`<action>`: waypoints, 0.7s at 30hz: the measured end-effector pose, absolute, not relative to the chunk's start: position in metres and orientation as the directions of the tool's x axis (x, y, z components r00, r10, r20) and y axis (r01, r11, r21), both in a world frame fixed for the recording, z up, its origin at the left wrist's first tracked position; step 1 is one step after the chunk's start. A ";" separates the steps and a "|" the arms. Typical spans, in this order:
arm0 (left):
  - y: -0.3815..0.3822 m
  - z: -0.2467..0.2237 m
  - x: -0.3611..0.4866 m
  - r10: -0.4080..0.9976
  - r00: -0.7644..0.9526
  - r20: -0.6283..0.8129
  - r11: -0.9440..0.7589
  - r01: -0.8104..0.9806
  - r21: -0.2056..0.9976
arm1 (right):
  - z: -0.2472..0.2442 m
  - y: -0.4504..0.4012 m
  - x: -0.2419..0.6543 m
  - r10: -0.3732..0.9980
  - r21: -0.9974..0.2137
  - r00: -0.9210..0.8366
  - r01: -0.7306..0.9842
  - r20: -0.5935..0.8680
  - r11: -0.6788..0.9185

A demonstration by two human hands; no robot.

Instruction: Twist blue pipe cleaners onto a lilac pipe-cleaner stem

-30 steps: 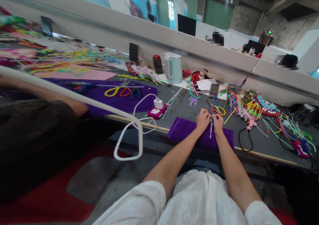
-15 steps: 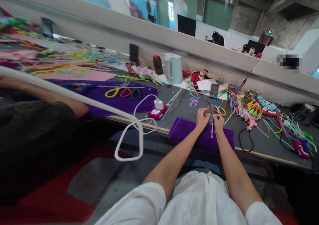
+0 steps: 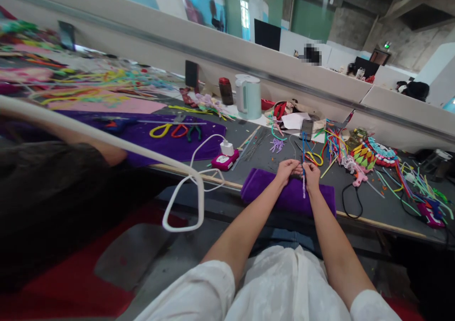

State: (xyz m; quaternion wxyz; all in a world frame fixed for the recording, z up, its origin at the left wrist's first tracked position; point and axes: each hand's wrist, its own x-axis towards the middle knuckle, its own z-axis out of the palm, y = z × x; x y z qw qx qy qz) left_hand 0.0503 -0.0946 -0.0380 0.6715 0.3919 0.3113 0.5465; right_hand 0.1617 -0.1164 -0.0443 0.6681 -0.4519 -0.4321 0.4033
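Above a rolled purple towel (image 3: 263,188) at the table's front edge, my two hands are close together. My right hand (image 3: 311,175) pinches a thin strip (image 3: 304,188), blue at its upper part and pale lilac at its lower end, which hangs upright. My left hand (image 3: 289,170) is closed just left of it, fingers together, on what looks like a thin wire end too small to make out. Behind the hands lie yellow-handled scissors (image 3: 316,159) and a dark phone-like object (image 3: 306,130).
A kettle (image 3: 249,98) and a red-lidded bottle (image 3: 225,91) stand at the back. A purple socket block (image 3: 225,160) with a white cable is left of the towel. A pink glue gun (image 3: 359,178) lies right. Another person's arm (image 3: 71,136) is at the far left.
My left hand has moved slightly down and turned inward, nearer to the strip. My right hand has barely moved, still pinching the strip.
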 end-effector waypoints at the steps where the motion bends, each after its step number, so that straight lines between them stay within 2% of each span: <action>1: -0.095 -0.038 0.050 0.978 0.211 0.007 0.100 -0.496 0.863 | -0.044 -0.117 0.162 0.932 -0.955 0.300 -0.149 0.202 0.255; 8: -0.094 -0.037 0.049 0.973 0.229 -0.004 0.123 -0.510 0.851 | -0.041 -0.119 0.161 0.934 -0.968 0.300 -0.094 0.196 0.234; 14: -0.092 -0.037 0.050 0.974 0.226 -0.010 0.126 -0.506 0.853 | -0.037 -0.123 0.162 0.916 -0.960 0.303 -0.012 0.263 0.279; 21: -0.063 -0.019 0.031 0.998 -0.005 0.068 -0.061 -0.531 0.846 | -0.030 -0.132 0.158 0.916 -0.960 0.289 0.053 0.279 0.276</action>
